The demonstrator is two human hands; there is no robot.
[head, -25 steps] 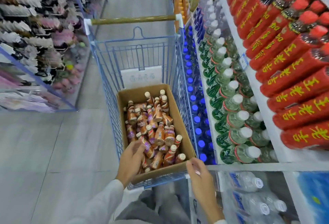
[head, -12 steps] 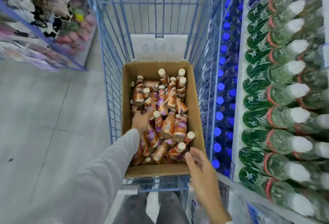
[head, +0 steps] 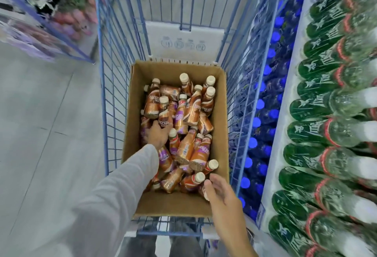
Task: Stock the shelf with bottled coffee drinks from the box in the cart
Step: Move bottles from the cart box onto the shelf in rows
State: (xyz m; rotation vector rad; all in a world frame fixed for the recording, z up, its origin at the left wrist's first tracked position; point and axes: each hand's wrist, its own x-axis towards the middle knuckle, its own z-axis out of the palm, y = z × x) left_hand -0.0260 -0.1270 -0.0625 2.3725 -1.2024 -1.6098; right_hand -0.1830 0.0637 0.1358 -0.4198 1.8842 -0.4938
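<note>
An open cardboard box (head: 221, 140) sits in a blue wire cart (head: 114, 85). It holds several brown and orange coffee bottles (head: 192, 109) with cream caps, lying jumbled. My left hand (head: 158, 135) is deep in the box at its left side, with its fingers closed around the lower part of an upright coffee bottle (head: 164, 111). My right hand (head: 221, 193) hovers over the box's near right corner, fingers apart, its fingertips touching a bottle (head: 192, 180) that lies there.
Shelves on the right carry rows of green bottles (head: 318, 134) with white caps and, lower down, blue-capped bottles (head: 259, 122). A rack of soft goods (head: 51, 7) stands at the far left across the grey floor. The cart's wire sides hem the box closely.
My view has dropped and closed in on the box. My left hand went from the near rim deeper into the box and closed on a bottle. My right hand came over the near right corner.
</note>
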